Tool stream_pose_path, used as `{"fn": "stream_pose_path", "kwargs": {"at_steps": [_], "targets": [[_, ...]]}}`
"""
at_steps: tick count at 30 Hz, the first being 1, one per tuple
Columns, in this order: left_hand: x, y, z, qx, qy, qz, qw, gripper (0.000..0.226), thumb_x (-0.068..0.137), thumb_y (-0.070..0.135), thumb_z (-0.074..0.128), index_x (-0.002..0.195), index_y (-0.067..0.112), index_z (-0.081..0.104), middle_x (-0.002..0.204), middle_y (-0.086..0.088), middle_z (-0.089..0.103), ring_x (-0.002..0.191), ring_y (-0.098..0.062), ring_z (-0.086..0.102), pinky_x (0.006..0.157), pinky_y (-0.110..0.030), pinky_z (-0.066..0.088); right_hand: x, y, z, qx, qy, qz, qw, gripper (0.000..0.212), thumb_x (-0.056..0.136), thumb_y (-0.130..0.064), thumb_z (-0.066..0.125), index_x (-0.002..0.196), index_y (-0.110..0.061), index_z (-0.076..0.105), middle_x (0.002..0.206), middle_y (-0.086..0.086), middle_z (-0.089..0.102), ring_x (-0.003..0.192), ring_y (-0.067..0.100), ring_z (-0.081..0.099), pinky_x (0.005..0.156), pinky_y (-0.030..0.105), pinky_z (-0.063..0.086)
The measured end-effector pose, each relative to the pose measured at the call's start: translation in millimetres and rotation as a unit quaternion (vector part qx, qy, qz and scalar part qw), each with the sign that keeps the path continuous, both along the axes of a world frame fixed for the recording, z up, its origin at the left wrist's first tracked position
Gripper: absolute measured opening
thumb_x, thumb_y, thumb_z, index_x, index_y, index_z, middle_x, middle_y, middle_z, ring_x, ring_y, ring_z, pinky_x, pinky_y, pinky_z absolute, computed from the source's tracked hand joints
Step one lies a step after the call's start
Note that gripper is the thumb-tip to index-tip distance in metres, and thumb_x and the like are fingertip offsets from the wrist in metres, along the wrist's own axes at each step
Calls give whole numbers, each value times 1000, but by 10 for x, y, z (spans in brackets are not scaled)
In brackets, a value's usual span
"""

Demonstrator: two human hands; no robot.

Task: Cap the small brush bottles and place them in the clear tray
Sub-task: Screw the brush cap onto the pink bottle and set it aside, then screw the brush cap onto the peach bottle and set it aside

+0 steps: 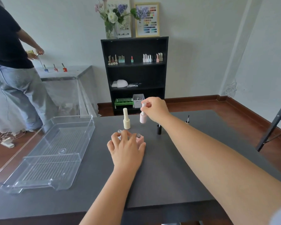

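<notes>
My right hand (154, 108) pinches the white cap of a pale pink bottle (143, 118) at the far middle of the dark table (169, 168). A capped cream bottle (126, 121) stands upright just left of it. My left hand (126, 146) rests on the table with its fingers over two open bottles: a pink square one (140, 139) and a whitish one (119, 132), mostly hidden. A black open bottle (159, 129) stands to the right. A brush cap (187, 119) stands further right. The clear tray (52, 151) lies empty on the left.
A black shelf (134, 75) with bottles stands against the wall beyond the table. A person (10, 62) works at a covered table at the far left. A dark stand (279, 117) is at the right edge. Cables lie on the floor at left.
</notes>
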State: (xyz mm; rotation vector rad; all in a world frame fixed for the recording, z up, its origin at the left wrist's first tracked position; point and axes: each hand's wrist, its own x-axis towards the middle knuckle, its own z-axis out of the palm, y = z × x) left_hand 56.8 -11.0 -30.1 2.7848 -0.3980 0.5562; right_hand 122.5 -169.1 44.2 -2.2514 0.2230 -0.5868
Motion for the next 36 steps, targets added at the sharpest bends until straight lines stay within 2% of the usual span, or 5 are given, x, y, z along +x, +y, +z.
{"fn": "stream_pose_path", "kwargs": {"at_steps": [12,18,25,29,36], "targets": [[-1,8,-81,-56,-69,-35,995,16,87,48,58,89,37,70,113,13,58,123,-25,29,86,-39,18,309,84,-68,-56,125,78,988,51,82,-26,73,129,-14,56,110,3,67,91,16,59,76,26,45],[-116,-12,-80,-134,-172,-171,961,15,79,37,72,93,31,69,107,15,64,116,-22,41,85,-32,26,-321,-610,282,6,-23,-46,999,40,82,-38,62,121,-36,55,84,-20,64,81,-3,58,62,17,38],[-450,-16,-125,-310,1,-270,911,18,81,30,74,95,32,64,119,18,53,110,0,49,79,-21,44,-1046,-1502,-344,286,-9,-102,953,60,82,-4,62,136,-21,42,98,6,69,76,13,61,68,27,46],[-484,51,-149,-333,36,-258,906,20,80,24,76,93,31,63,109,21,60,100,-1,56,80,-7,38,-1087,-1453,-764,211,118,-77,967,68,82,-16,69,141,-26,38,104,-3,67,91,12,62,82,31,44],[-507,73,-151,-381,128,-223,888,21,84,25,69,93,38,55,104,32,65,98,4,60,75,-8,44,-879,-1320,-810,123,97,-114,981,28,80,-29,72,108,-24,67,94,-4,69,91,17,63,73,29,44]]}}
